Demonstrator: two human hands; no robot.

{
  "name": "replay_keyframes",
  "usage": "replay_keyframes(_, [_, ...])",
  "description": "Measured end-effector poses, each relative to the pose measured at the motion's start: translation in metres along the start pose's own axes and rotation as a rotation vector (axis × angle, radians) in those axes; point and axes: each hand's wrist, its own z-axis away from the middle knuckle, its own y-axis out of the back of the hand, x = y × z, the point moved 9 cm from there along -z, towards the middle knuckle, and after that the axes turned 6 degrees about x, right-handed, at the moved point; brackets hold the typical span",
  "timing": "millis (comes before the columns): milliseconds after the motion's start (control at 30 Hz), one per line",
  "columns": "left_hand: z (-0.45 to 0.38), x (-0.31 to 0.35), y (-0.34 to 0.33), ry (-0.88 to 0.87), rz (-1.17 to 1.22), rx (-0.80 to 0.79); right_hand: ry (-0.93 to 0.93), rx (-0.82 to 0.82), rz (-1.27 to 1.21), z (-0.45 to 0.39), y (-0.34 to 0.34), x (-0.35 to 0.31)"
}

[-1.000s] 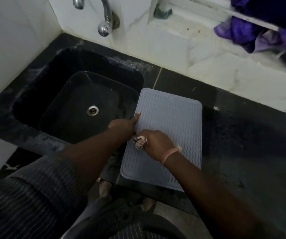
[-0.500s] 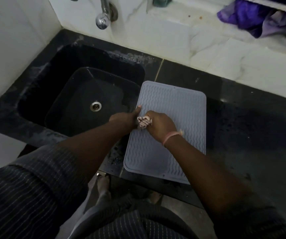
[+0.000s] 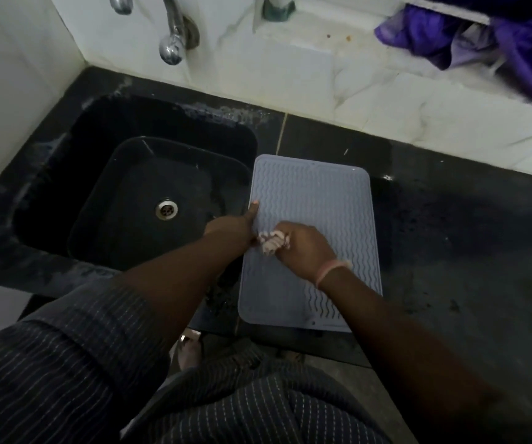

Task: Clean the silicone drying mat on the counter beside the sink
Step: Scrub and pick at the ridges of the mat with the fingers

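Hand (image 3: 303, 251) on lengthwise mat (image 3: 316, 200)

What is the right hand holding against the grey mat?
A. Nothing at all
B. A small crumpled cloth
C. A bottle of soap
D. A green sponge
B: the right hand grips a small crumpled cloth on the grey mat, while the left hand rests at the mat's left edge.
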Motion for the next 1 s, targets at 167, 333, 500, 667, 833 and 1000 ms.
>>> replay_keyframes(167, [-0.004, -0.002, -0.001, 0.014, -0.047, -0.001, 0.014, 0.088, 0.184, -0.013, -0.005, -0.001])
replay_keyframes(333, [-0.005, -0.002, -0.003, -0.026, -0.04, -0.005, 0.109, 0.041, 0.175, 0.026, -0.018, -0.009])
replay_keyframes(500, [-0.003, 0.003, 0.0, -0.051, -0.026, -0.002, 0.062, -0.08, 0.175, 0.033, -0.025, -0.009])
replay_keyframes(667, [-0.004, 0.001, -0.001, -0.048, -0.077, 0.035, -0.005, 0.02, 0.171, -0.008, -0.002, -0.009])
replay_keyframes(833, [-0.002, 0.003, 0.0, -0.028, -0.067, 0.021, 0.035, 0.007, 0.207, 0.005, -0.01, -0.013])
replay_keyframes(1000, [-0.001, 0.001, -0.003, -0.018, 0.024, -0.029, 0.085, -0.049, 0.129, 0.054, -0.024, -0.006])
